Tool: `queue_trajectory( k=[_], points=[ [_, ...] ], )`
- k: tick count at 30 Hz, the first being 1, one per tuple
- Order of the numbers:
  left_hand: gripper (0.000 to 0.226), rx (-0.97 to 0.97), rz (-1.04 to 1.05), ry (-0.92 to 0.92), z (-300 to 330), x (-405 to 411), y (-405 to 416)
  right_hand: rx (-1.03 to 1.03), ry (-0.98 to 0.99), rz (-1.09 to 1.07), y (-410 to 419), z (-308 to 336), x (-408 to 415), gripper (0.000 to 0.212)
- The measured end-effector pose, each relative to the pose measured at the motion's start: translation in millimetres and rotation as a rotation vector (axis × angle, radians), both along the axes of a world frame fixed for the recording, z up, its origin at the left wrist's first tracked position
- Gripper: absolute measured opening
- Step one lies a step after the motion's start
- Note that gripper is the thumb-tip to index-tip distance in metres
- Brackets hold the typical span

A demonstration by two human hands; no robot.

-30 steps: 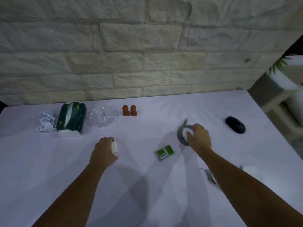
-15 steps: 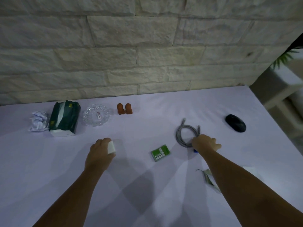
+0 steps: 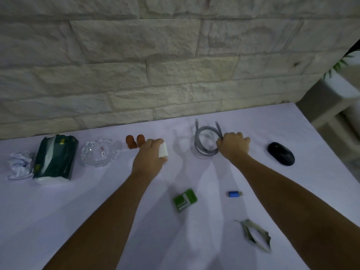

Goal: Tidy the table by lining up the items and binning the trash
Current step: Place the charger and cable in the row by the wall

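Ashtray: small card inside | left grip: white block | right grip: cable coil

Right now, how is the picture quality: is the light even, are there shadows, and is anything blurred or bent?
Head view: dim, bluish light; soft doubled shadows of both arms fall across the table. The wall's brick lines curve, a wide-angle effect. The right edge near the plant is smeared; the glass dish looks soft, its details unclear. No strong glare.

head cam | looks forward-down (close) over table | faces stone wall
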State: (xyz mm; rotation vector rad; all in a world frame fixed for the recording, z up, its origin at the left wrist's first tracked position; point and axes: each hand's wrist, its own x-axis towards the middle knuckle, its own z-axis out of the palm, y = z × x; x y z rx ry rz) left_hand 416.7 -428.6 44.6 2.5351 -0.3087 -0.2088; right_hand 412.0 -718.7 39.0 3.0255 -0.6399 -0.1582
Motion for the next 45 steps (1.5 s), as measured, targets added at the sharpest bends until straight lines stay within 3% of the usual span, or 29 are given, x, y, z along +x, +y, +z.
queue_trajectory(
  k=[5, 14, 23, 28, 35, 45],
  points=[
    [0.054, 0.102, 0.013, -0.01, -12.6, 38.6, -28.8, -0.025, 0.05, 0.126, 17.3, -3.8, 52.2, 0.036],
    [0.056, 0.168, 0.061, 0.013, -30.1, 53.0, -36.8, 0.04, 0.141, 0.183, 41.8, -38.2, 70.7, 0.033],
    [0.052, 0.09, 0.056, 0.02, -37.1, 46.5, -35.2, 0.094, 0.081, 0.155, 36.2, -43.6, 66.1, 0.057],
    [0.058, 0.073, 0.043, 0.025, -21.0, 31.4, -33.6, 0.14, 0.014, 0.107, 24.5, -29.2, 39.6, 0.059],
    [0.038, -0.026, -0.054, -0.122, 19.6, -21.5, -56.1, 0.075, -0.008, 0.001, -23.6, 17.4, -22.7, 0.057],
    [0.02, 0.01, -0.265, -0.041, 24.2, -91.1, -116.6, 0.011, -0.11, -0.127, -93.0, 57.3, -94.8, 0.052]
  ],
)
